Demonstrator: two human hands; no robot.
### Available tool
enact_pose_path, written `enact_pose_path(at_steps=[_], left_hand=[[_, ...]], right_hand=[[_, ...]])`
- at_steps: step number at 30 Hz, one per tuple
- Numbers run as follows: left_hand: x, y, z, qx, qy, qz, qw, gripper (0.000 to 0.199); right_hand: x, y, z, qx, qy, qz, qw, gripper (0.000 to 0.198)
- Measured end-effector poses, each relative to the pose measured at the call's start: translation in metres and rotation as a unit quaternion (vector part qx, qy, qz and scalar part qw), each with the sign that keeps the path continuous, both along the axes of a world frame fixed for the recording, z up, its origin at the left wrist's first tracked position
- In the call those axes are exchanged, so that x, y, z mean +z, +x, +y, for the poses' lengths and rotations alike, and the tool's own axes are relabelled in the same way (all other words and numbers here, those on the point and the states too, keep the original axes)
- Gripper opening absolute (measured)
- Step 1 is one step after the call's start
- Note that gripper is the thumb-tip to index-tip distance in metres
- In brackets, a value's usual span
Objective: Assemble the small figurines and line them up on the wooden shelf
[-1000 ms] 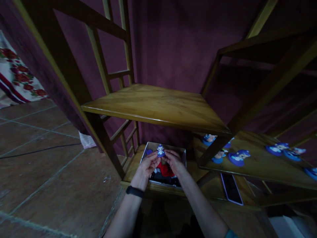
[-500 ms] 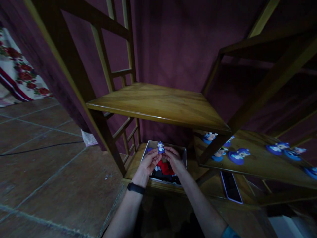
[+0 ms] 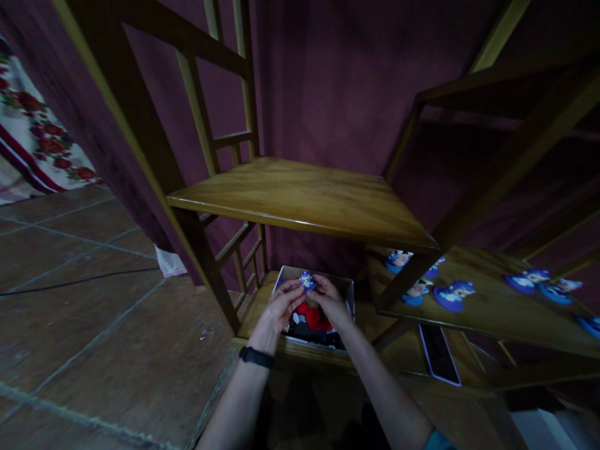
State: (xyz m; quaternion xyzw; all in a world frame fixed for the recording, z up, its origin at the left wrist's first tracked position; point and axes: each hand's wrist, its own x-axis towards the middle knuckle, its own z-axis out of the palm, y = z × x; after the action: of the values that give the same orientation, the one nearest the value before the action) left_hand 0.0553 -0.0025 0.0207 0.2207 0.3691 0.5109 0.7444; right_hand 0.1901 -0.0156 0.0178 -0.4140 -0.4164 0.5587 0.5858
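Observation:
Between my two hands is a small purple-and-white figurine (image 3: 307,280) on a round purple base. The fingers of my left hand (image 3: 285,302) close on its left side, and those of my right hand (image 3: 329,295) grip its right side. Both hands are over a white-edged box (image 3: 350,300) on the low shelf. Inside the box, below the hands, lie a red item (image 3: 315,317) and dark and white items that I cannot make out. A black band (image 3: 256,357) circles my left wrist.
Above the box juts a wooden shelf (image 3: 300,197) with upright posts around it. On the lower shelf (image 3: 492,300) to the right stand several similar figurines (image 3: 454,295). A phone (image 3: 439,354) lies below them. A cable (image 3: 79,281) runs over the tiled floor.
The figurine has tipped and turned slightly between my fingers and moved a little right and down. Both hands keep hold of it above the box.

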Motion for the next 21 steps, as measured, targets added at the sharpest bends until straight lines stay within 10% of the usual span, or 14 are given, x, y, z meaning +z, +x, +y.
enact_pose_path(at_steps=[21], left_hand=[[0.004, 0.011, -0.004, 0.045, 0.064, 0.060, 0.995, 0.026]], right_hand=[[-0.003, -0.004, -0.003, 0.012, -0.025, -0.003, 1.000, 0.047]])
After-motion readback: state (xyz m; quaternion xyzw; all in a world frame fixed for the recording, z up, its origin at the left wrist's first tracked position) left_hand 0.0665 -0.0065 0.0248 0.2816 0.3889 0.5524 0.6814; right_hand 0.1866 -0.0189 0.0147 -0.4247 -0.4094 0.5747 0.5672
